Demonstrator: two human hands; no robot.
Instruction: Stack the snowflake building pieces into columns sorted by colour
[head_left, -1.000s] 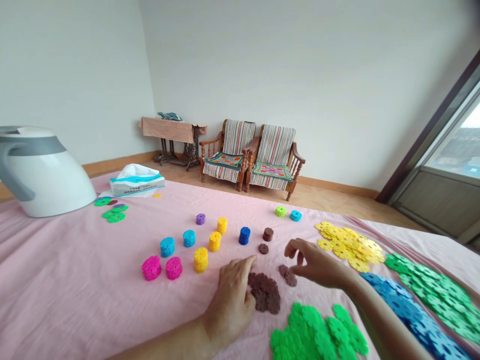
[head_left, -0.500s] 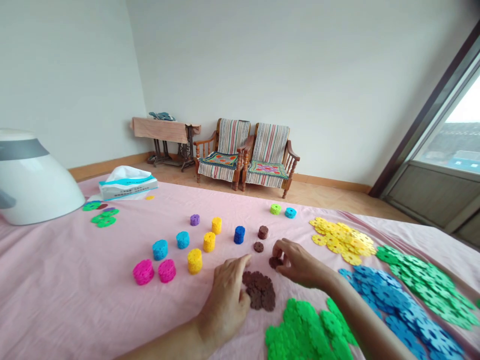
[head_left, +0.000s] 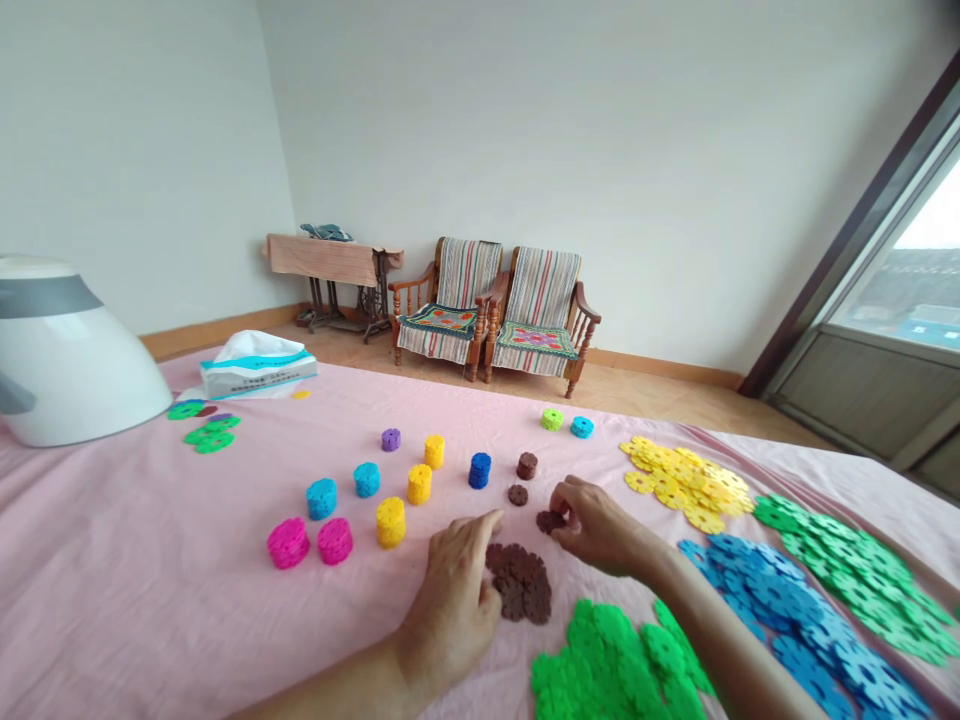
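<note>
Your right hand [head_left: 596,527] pinches the brown stack [head_left: 547,521]; left hand [head_left: 450,600] curls on loose brown discs [head_left: 525,585], grip unclear. Squeeze unevenly and you may topple it.

left hand [head_left: 456,588] palm-down, right hand [head_left: 594,522] pinching

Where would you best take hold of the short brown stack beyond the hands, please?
Pinch the short brown stack across its notched sides, low down, coming from above: it stands upright, clear of the dark blue stack and the flat brown disc before it.
</note>
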